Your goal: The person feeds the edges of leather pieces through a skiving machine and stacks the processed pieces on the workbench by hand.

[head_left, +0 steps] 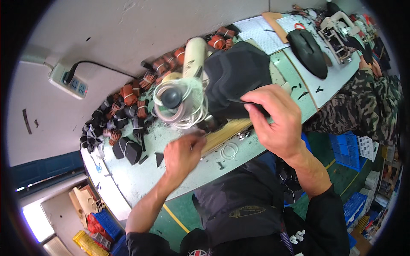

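My right hand point(278, 121) pinches the near right edge of a black sheet point(259, 109) between thumb and forefinger. That sheet lies at the front of a stack of dark cut sheets point(239, 70) on the workbench. My left hand point(183, 153) is closed, with its fingers curled and slightly blurred; whatever it holds is hidden. Just beyond it is a clear round holder point(181, 112) draped with white elastic bands point(197, 102) and topped by a black round cap point(171, 97). A yellowish wooden strip point(228, 134) runs between my hands.
Bundles of orange and black straps point(129, 94) line the wall side. A cream tube point(194, 55) stands behind the holder. Loose white bands point(229, 151) lie near the front edge. A black pointed piece point(307, 53) rests farther right, beside a person in camouflage point(361, 104). A power strip point(68, 81) hangs left.
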Motion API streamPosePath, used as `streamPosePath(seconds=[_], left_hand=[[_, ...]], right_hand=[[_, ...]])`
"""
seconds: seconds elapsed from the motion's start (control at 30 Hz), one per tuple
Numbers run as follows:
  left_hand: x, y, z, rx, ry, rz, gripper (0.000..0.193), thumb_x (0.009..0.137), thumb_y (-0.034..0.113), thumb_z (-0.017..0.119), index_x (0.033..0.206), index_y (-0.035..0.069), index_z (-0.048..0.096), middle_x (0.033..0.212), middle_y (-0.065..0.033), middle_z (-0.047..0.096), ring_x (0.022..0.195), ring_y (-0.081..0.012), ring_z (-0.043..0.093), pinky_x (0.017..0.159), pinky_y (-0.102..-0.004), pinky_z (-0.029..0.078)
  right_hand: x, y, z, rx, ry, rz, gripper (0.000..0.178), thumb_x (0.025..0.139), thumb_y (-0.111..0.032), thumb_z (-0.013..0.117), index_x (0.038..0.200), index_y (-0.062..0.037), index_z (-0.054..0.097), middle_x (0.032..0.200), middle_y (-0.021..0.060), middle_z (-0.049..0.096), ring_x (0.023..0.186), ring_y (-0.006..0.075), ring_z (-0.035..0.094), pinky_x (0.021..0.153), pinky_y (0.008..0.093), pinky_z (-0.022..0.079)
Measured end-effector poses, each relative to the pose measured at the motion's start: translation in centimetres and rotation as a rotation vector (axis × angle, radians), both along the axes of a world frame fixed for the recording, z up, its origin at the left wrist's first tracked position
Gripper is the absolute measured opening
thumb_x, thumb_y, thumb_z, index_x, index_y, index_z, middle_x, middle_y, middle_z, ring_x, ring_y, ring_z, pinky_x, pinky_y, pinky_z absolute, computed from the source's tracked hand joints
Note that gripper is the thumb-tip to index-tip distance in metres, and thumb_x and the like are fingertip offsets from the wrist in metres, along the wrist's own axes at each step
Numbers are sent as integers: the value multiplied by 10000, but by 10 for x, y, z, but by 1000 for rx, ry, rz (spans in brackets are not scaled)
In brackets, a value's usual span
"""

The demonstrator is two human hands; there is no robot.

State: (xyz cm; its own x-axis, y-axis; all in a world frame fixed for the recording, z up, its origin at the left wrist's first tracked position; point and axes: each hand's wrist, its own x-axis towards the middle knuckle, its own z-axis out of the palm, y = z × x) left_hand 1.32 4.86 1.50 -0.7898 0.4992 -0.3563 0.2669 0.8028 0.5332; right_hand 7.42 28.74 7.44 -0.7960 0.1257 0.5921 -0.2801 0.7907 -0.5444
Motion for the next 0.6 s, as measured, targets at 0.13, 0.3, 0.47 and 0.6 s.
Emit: streamPosePath(seconds=[0.13, 0.3, 0.47, 0.6], left_hand=[[34, 26, 22, 326, -43, -100, 169, 898, 187, 692, 959, 43, 754, 882, -138, 725, 773, -316, 695, 724, -414, 531], [28, 90, 24, 544, 218, -90, 425, 941, 147, 619, 1301, -69, 551, 1269, -269, 589, 1167, -404, 569, 995, -443, 447], [-5, 147, 7, 388, 377, 82, 695, 973, 224, 576, 1475, -149, 272, 1507, -391, 303, 1417, -509, 295, 1173, -505, 266], [-20, 165, 5, 195, 184, 192, 952, 911, 449, 655, 1530, -90, 173, 1528, -370, 293, 1444, -487, 266, 1186, -537, 226]], right_hand=[[0, 16, 8, 201, 260, -24, 225, 732, 79, 692, 926, -35, 679, 871, 67, 662, 804, 294, 623, 686, 366, 507], [-1, 42, -32, -78, -231, -216, 258, 852, -134, 711, 1077, -11, 685, 1081, 171, 683, 963, 365, 652, 857, 418, 520], [-42, 105, -51, -486, -565, -500, 488, 863, -194, 707, 1261, 57, 577, 1224, 244, 637, 1053, 332, 658, 896, 402, 511], [-76, 114, -48, -422, -770, -440, 509, 817, -177, 732, 1211, 117, 597, 1181, 262, 654, 1036, 332, 668, 871, 426, 516]])
